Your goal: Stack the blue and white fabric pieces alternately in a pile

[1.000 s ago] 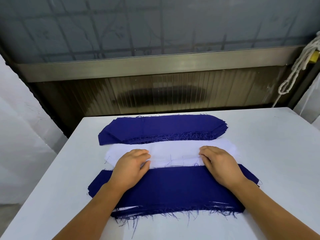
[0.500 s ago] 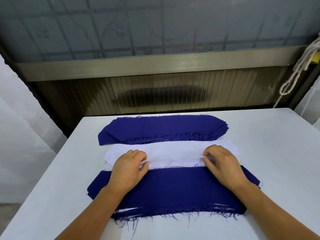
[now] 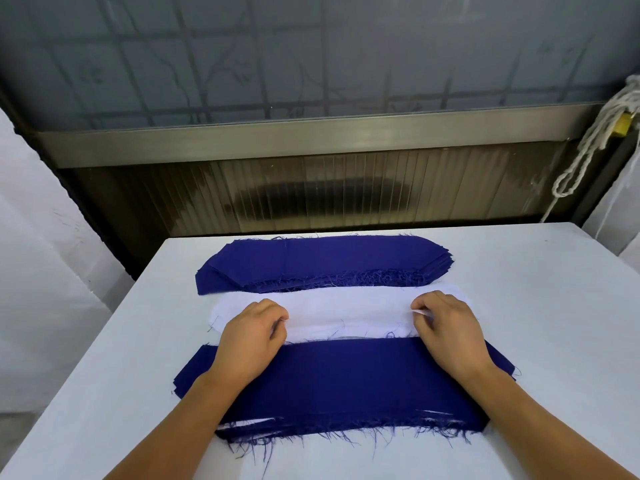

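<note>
— Where is the white fabric?
— Between the far blue stack point(image 3: 322, 263) and the near blue pile point(image 3: 346, 382); my left hand point(image 3: 251, 336) and right hand point(image 3: 446, 327) each pinch the white piece point(image 3: 346, 313).

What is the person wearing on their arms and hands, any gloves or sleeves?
Nothing shows on either. The left hand and right hand are bare, with no gloves, rings or watch visible. Both forearms are uncovered to the picture's lower edge; no sleeve comes into view.
</note>
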